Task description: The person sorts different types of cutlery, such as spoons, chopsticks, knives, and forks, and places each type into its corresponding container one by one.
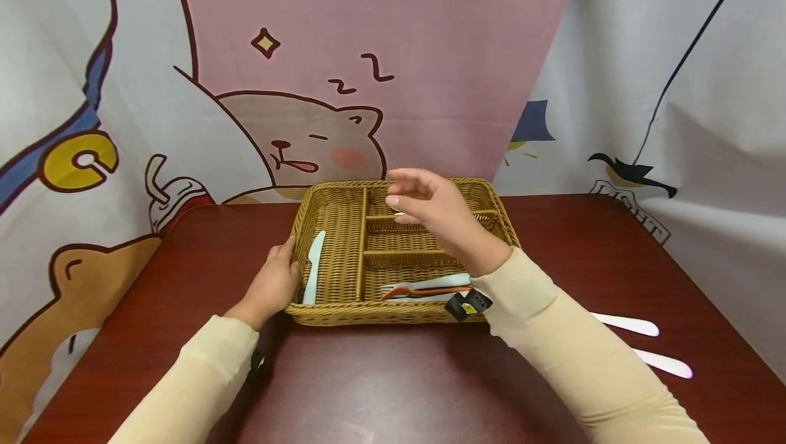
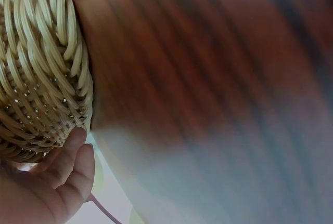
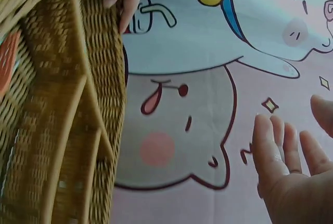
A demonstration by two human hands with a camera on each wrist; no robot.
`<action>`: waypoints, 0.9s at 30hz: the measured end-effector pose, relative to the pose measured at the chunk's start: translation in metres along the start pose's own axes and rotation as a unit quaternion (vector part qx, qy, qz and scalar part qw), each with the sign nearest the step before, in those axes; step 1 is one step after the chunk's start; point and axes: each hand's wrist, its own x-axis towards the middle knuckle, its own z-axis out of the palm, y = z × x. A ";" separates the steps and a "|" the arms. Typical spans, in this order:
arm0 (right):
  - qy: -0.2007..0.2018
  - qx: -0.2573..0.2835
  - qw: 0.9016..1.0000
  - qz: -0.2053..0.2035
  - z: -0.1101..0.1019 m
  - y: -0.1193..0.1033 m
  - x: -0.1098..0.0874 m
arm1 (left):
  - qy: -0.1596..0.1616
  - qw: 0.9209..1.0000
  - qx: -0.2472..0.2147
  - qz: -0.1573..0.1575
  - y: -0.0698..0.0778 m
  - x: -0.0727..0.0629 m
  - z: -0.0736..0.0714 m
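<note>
A wicker basket with dividers stands on the table. At its left side my left hand rests against the outer wall, fingers stretched along it. The left wrist view shows those fingertips right at the weave. My right hand is raised above the middle of the basket, fingers slightly bent and thumb apart, with nothing in its grasp. A pale blue knife lies in the long left compartment. The front right compartment holds a pale fork and an orange utensil, partly hidden behind my right wrist.
Two white handles lie on the dark red table at the right, their other ends hidden under my right sleeve. A cartoon-printed curtain hangs behind the basket and along both sides of the table.
</note>
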 end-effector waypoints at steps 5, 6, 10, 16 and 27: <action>-0.001 -0.035 0.999 -0.002 -0.023 0.005 -0.013 | 0.004 1.000 0.002 -0.001 0.001 0.000 0.000; 0.001 -0.039 0.999 0.002 -0.027 0.007 -0.015 | 0.004 1.000 0.003 -0.001 0.001 0.000 0.000; 0.008 -0.069 0.997 0.015 -0.039 0.014 -0.024 | 0.002 1.000 0.005 0.000 0.000 -0.001 0.000; 0.017 -0.104 0.994 0.019 -0.055 0.021 -0.038 | 0.001 1.000 0.003 -0.003 0.001 -0.001 0.000; 0.028 -0.160 0.986 0.017 -0.086 0.035 -0.065 | 0.005 1.000 0.008 -0.003 0.001 0.000 0.000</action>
